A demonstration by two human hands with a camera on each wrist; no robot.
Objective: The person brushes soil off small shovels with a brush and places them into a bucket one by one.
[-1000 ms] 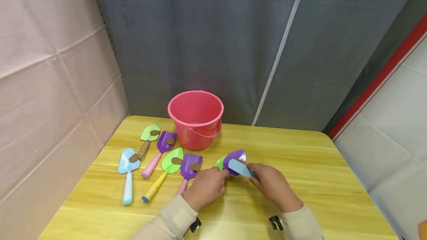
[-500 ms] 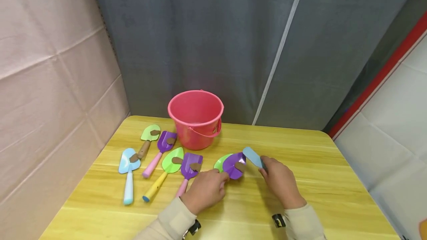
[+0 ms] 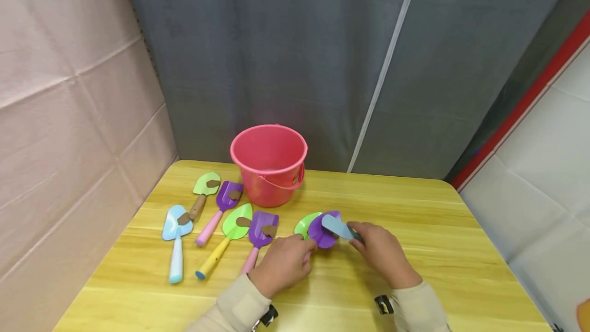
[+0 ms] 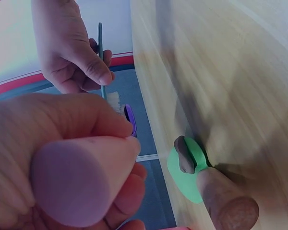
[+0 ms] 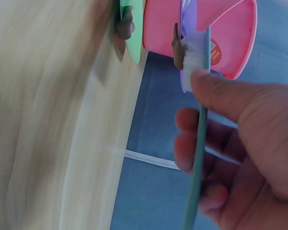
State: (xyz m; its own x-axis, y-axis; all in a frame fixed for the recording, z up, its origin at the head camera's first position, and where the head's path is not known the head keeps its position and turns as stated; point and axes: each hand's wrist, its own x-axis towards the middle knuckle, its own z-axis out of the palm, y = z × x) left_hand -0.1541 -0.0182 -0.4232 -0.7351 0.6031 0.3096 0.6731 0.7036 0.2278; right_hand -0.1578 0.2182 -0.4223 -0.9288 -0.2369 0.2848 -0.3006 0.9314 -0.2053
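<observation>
My left hand (image 3: 287, 263) grips the pink handle (image 4: 77, 179) of a toy shovel and holds it above the table. The shovel's purple blade (image 3: 317, 230) carries a brown patch (image 5: 178, 48). In my right hand (image 3: 383, 252) is a brush (image 3: 335, 225) with a blue-grey back, its handle pinched between thumb and fingers. White bristles (image 5: 194, 53) meet the blade at the brown patch in the right wrist view. Beneath, on the table, lies a green shovel (image 3: 306, 224) with a wooden handle (image 4: 226, 201) and its own brown patch (image 4: 184, 154).
A pink bucket (image 3: 269, 183) stands at the back of the wooden table (image 3: 442, 250). Left of my hands lie several shovels, among them a blue one (image 3: 176, 250), a yellow-handled green one (image 3: 236, 222) and a purple one (image 3: 262, 229), all with brown patches.
The brush was lifted off the purple blade to the right half a second ago, uncovering the brown patch. Now it is back over the blade. The left hand stays in place.
</observation>
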